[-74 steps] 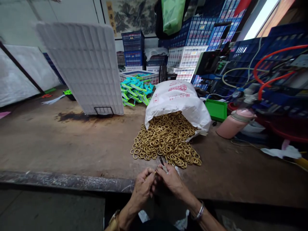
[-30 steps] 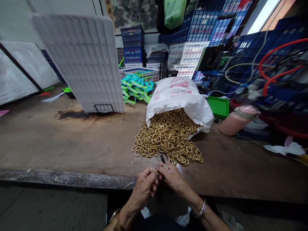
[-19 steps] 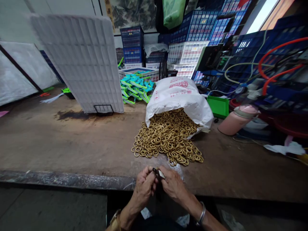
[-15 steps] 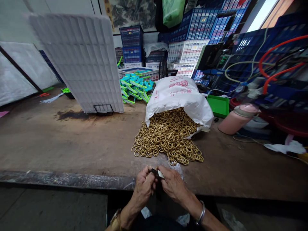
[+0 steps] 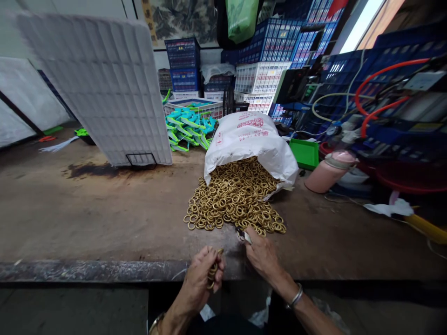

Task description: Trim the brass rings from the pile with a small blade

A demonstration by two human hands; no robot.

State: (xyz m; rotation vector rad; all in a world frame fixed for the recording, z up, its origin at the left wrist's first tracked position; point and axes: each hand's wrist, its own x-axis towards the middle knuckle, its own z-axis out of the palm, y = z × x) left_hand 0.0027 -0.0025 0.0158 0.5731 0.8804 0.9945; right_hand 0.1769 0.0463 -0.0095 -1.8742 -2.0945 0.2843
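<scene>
Several brass-coloured rings [image 5: 212,273] sit in my left hand [image 5: 198,275], whose fingers are curled round them at the table's front edge. Farther forward and to the right, my right hand [image 5: 262,257] pinches a small tool [image 5: 243,235] with a dark end and a pale part; its exact kind is unclear. That tool is at the near edge of a heap of brass-coloured rings [image 5: 232,200]. The heap spills from the mouth of a white sack [image 5: 251,139] with red print, lying on its side on the brown table [image 5: 115,214].
A tall white ribbed panel [image 5: 101,88] stands at the left on a black wire stand. Behind are green and turquoise plastic pieces [image 5: 190,125] and stacked crates [image 5: 263,77]. To the right are a green tray [image 5: 304,154], a pink bottle [image 5: 330,172] and red hoses [image 5: 384,70].
My hands have parted. The right one moved forward to the heap with the small tool, while the left turned and now shows rings in its fingers. The view shifted slightly right.
</scene>
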